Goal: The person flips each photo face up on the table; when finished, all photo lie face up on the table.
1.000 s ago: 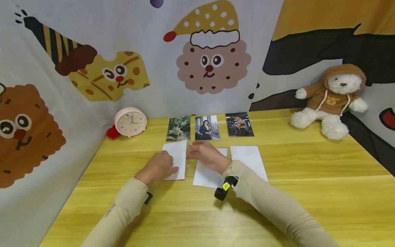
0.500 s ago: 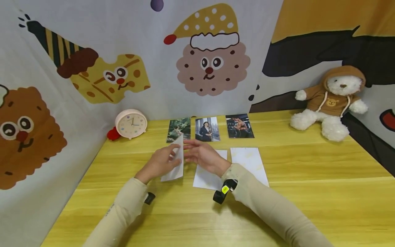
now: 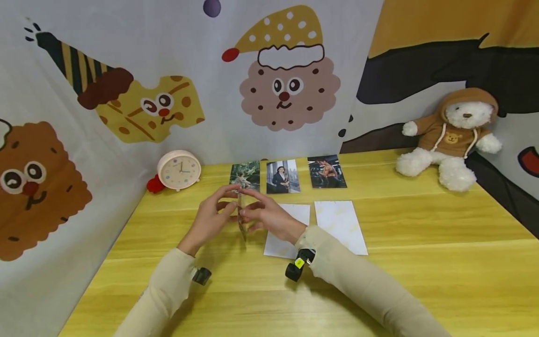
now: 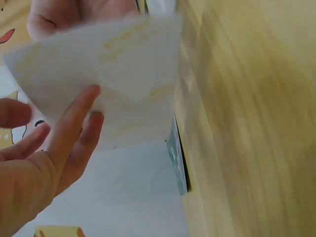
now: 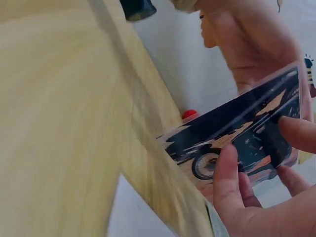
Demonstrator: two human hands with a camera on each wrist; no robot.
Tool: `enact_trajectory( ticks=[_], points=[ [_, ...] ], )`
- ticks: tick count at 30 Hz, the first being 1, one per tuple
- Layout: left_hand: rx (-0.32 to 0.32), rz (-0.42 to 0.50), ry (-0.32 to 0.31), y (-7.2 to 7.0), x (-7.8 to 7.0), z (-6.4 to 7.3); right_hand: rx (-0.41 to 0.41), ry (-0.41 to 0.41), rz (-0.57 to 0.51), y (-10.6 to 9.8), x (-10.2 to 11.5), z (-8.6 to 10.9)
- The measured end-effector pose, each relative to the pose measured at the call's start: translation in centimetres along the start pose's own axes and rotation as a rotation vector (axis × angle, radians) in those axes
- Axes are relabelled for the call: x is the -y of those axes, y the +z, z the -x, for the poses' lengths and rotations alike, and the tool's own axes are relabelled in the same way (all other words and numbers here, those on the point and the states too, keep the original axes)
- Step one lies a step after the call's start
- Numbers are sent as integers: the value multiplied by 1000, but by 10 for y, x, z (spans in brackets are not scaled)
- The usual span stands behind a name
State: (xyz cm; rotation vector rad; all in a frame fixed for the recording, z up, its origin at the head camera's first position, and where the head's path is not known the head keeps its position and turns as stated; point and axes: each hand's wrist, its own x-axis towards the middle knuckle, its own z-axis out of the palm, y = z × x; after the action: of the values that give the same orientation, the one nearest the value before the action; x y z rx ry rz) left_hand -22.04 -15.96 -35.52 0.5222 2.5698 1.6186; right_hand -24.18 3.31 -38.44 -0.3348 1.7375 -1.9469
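Observation:
Between my hands a photo stands upright, edge-on in the head view; its white back (image 4: 133, 64) with faint yellow print faces my left hand. Its picture side, showing a motorcycle wheel (image 5: 205, 165), faces my right hand. My left hand (image 3: 212, 215) holds it from the left, fingertips on the back and near the top edge. From the other side my right hand (image 3: 275, 217) holds it, fingers spread over the picture. Two white cards lie face down on the table, one (image 3: 296, 213) partly under my right hand, the other (image 3: 338, 227) to its right.
Along the back lie three photos: a forest scene (image 3: 248, 173), a person in a dark suit (image 3: 281, 178) and a person in a gym (image 3: 327, 172). A pink clock (image 3: 178, 169) stands back left beside a red object (image 3: 155, 184). A teddy bear (image 3: 456, 135) sits back right.
The left white card has been lifted off the table and tipped upright, turning its picture side toward my right hand. Both hands have come together on it, shifting slightly left.

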Motion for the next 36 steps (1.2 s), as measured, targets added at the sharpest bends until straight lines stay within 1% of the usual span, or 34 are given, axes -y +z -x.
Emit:
enact_trajectory(
  ticks=[4, 7, 9, 11, 13, 16, 18, 20, 21, 22, 25, 27, 28, 30, 33, 36],
  points=[
    [-71, -32, -12, -1, -1, 2, -61, -44, 155, 4, 2, -2],
    [-98, -50, -23, -1, -1, 3, -111, -71, 275, 5, 2, -3],
    [-119, -35, -48, -3, 0, 3, -141, -88, 346, 3, 0, -5],
    [-141, 1, -91, -7, 2, 4, -159, -89, 388, -2, -2, -8],
    [-168, 43, -131, -11, 3, 4, -141, -79, 381, -9, -4, -10],
    [-193, 147, -176, -17, 5, 6, -56, -55, 300, -20, -6, -12],
    [-190, 206, -207, -20, 7, 7, 8, -58, 258, -25, -6, -11],
    [-173, 238, -245, -23, 10, 8, 41, -75, 245, -27, -4, -10],
    [-158, 229, -264, -24, 12, 8, 46, -87, 248, -28, -4, -9],
    [-140, 193, -285, -26, 14, 9, 42, -94, 257, -28, -3, -9],
    [-85, 44, -332, -29, 19, 13, 8, -93, 281, -27, -2, -8],
    [-48, -57, -342, -30, 22, 16, -26, -81, 319, -25, -3, -8],
    [-30, -95, -338, -31, 23, 17, -44, -76, 347, -24, -4, -8],
    [-12, -143, -329, -30, 25, 19, -70, -69, 405, -20, -7, -9],
    [-8, -196, -307, -30, 28, 19, -94, -69, 520, -15, -10, -9],
    [-21, -312, -282, -29, 31, 17, -86, -60, 653, -11, -11, -9]
  ],
)
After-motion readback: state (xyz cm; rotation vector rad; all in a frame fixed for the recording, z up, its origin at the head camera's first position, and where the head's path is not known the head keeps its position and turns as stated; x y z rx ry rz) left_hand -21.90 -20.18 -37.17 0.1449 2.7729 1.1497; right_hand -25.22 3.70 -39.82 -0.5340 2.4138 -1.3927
